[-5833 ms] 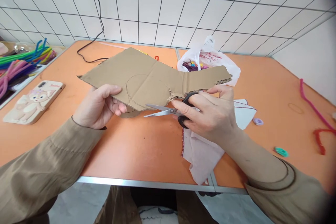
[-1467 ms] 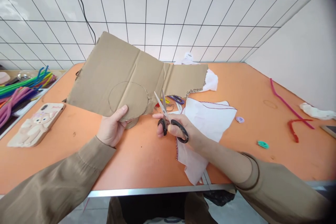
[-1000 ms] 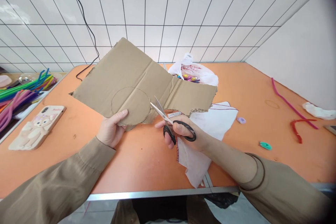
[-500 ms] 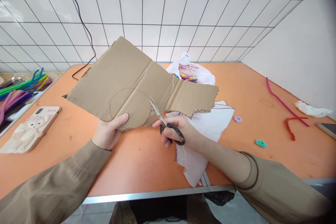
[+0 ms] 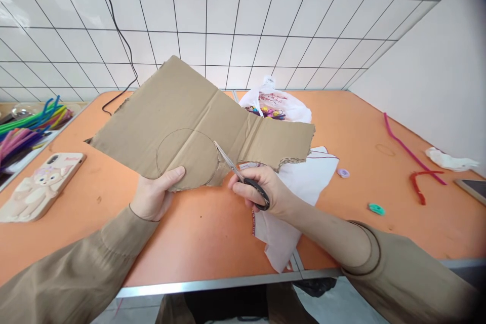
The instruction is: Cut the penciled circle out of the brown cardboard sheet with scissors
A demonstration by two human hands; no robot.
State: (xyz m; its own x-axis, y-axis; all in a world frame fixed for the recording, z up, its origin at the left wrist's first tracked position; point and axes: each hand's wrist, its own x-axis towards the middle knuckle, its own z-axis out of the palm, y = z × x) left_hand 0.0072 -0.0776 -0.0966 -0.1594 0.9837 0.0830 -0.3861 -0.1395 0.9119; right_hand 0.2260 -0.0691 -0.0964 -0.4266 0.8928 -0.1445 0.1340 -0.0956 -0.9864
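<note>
- Over our orange table [image 5: 353, 126], the cardboard sheet [image 5: 144, 116] is sitting lower than a second and a half ago, leaving more of the white plastic bag [image 5: 292, 106] showing behind it.
- That sheet is looking plain brown and creased, tilting with its far corner raised, its lower right edge fraying raggedly; a drawn circle [image 5: 190, 154] is crossing one fold.
- White cloth [image 5: 275, 235] is lying on the table, running beneath our right forearm [image 5: 326, 230].
- Our left hand [image 5: 157, 192] is pinching the sheet's near edge, thumb lying inside the circle.
- Our right hand [image 5: 266, 190] is curling round the black handles of the scissors [image 5: 232, 166].
- Those scissors are pointing at the circle's right side, blades nearly together; we cannot tell whether the tip is touching.
</note>
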